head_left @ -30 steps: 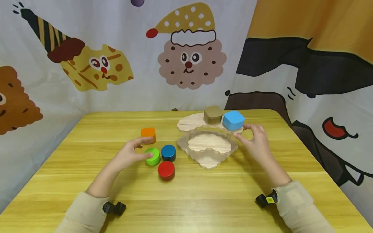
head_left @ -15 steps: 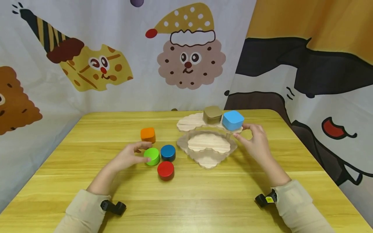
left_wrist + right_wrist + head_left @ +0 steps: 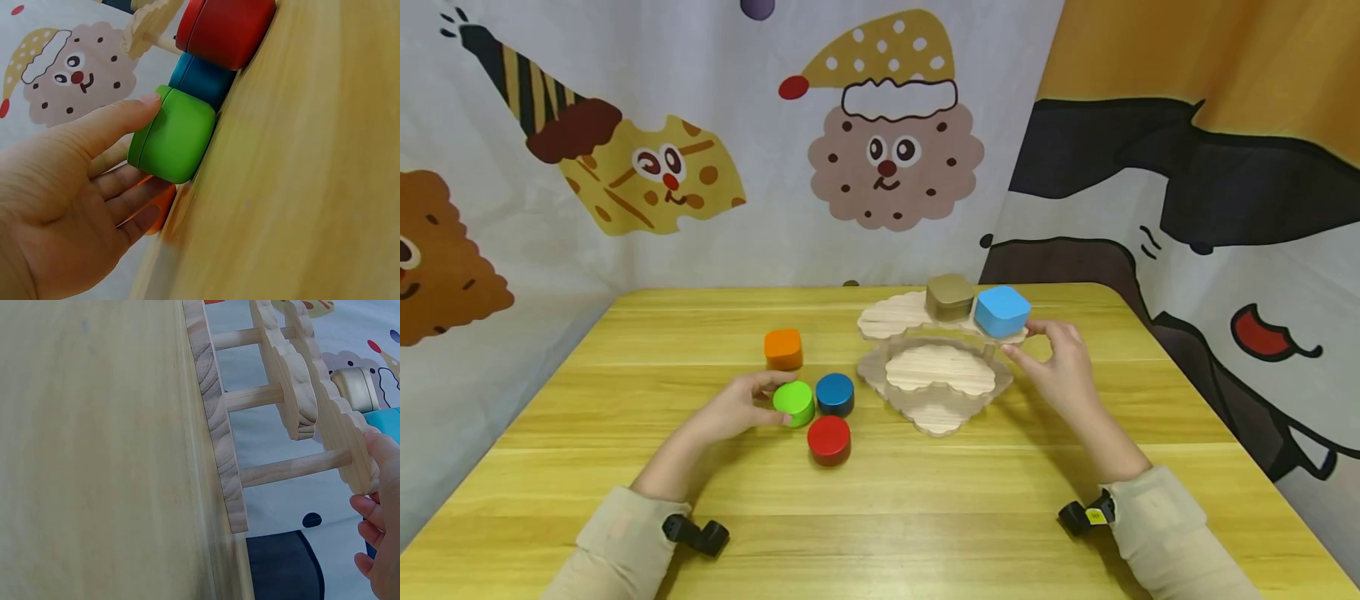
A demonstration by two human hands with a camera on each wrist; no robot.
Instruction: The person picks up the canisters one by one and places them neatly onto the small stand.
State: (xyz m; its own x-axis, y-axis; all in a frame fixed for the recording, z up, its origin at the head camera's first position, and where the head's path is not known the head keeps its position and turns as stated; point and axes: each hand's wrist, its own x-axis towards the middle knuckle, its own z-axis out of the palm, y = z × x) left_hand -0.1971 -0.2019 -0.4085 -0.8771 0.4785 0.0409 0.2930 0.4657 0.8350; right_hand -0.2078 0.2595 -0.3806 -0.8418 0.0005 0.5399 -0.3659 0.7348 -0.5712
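Observation:
My left hand (image 3: 730,407) grips a short, round green container (image 3: 793,403), which has a lid-like seam (image 3: 152,134). The thumb lies on its near side and the fingers are behind it. Right beside it stand a similar blue container (image 3: 835,394) and a red one (image 3: 829,440). An orange one (image 3: 783,349) with rounded corners is just behind the hand. My right hand (image 3: 1062,367) pinches the right end of the top shelf of a tiered wooden stand (image 3: 887,317). A gold container (image 3: 950,297) and a light blue one (image 3: 1002,311) sit on that shelf.
The stand's lower middle tier (image 3: 940,369) and base (image 3: 937,421) carry nothing, and dowels (image 3: 297,467) join the levels. A wood-grain table (image 3: 880,533) lies under everything. Behind it hangs a cartoon-print curtain (image 3: 760,192).
My left thumb has slid from the green container's top to its near side, and the fingers have drawn back from the orange one to the green one. My right hand has stayed put.

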